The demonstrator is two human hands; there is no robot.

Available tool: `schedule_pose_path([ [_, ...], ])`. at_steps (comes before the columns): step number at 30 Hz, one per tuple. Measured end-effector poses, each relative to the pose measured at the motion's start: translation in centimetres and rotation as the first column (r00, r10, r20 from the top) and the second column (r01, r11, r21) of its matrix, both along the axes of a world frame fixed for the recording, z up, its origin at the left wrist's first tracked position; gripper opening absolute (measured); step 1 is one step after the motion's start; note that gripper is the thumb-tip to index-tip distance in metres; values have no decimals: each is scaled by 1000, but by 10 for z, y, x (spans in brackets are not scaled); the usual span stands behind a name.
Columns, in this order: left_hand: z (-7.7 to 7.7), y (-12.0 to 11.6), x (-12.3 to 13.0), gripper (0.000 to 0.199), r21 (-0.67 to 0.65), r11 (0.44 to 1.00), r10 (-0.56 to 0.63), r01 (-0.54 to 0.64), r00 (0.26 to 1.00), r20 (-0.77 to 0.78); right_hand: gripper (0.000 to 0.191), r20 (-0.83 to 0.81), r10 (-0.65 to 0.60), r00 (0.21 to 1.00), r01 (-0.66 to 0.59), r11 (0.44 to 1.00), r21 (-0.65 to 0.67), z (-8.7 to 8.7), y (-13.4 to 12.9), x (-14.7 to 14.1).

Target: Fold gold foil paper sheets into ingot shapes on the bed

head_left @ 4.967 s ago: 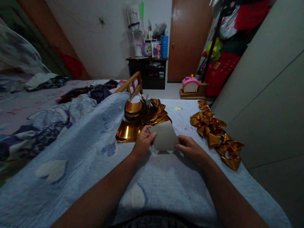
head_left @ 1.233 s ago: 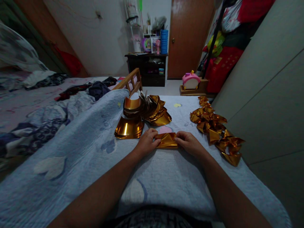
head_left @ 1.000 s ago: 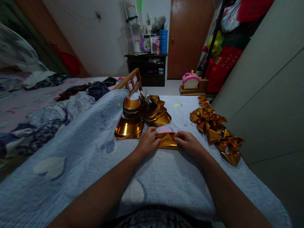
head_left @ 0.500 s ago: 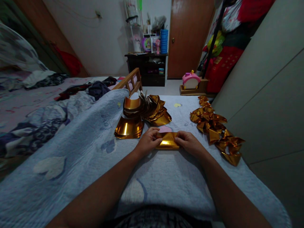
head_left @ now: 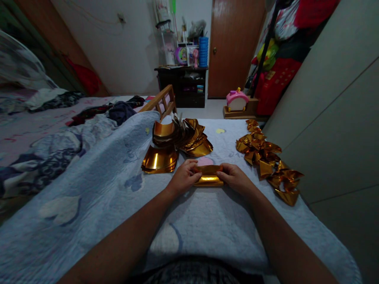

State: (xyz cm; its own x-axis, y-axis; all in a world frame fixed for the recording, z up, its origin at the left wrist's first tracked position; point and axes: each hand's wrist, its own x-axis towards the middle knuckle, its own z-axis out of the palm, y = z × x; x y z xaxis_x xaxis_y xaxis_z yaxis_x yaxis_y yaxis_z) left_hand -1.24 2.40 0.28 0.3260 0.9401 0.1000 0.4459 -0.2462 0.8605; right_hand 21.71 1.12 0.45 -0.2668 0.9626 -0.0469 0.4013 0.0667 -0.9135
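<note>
A strip of shiny gold foil paper (head_left: 209, 180), rolled or folded over lengthwise, lies between my two hands on the blue quilt. My left hand (head_left: 186, 175) pinches its left end between thumb and fingers. At the other end, my right hand (head_left: 233, 176) grips in the same way, thumb on the near face. Just beyond my left hand are fanned stacks of gold foil sheets (head_left: 160, 158), some curled upward. To the right of my right hand runs a line of folded gold foil pieces (head_left: 265, 168).
Under everything spreads a light blue quilt (head_left: 213, 221) with heart patterns. A wooden rail (head_left: 156, 98) rises behind the stacks, and a tall pale cabinet (head_left: 334, 130) borders the right side. A pink toy (head_left: 237, 99) sits beyond the far edge.
The foil between my hands has turned over a little, its upper part now darker and its near part more rounded. Both hands stay in nearly the same place.
</note>
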Motion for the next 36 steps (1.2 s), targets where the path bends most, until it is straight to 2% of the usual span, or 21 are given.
schedule_pose_path([
  [4,0,-1,0,19,6,999,-49,49,999,-20,16,10,0,1000,0,1000,3,-2,1,1],
  [8,0,-2,0,17,-32,994,-110,109,993,-44,17,-1,-1,1000,1,1000,-13,-2,1,1],
  [15,4,-2,0,13,-35,994,-103,101,993,-54,15,-7,2,1000,-2,1000,-16,1,0,0],
  [23,10,-2,1,21,-48,996,-77,77,997,13,16,-13,-3,1000,2,1000,-22,2,-2,-1],
  [25,8,-1,1,18,3,998,-57,58,998,-40,16,-12,-7,1000,7,1000,-19,2,-1,-1],
  [28,2,0,1,7,177,984,44,-13,983,-177,16,-12,-7,1000,7,999,-35,1,-1,0],
  [30,-3,1,0,11,241,970,106,-37,954,-281,15,-13,2,1000,-2,999,-51,0,-1,0],
  [33,-9,3,-1,25,257,965,155,-52,905,-396,15,-13,7,1000,-7,999,-44,-3,0,1],
  [36,-12,3,0,32,252,967,159,-48,884,-440,15,-11,2,1000,-3,1000,-24,-4,1,1],
])
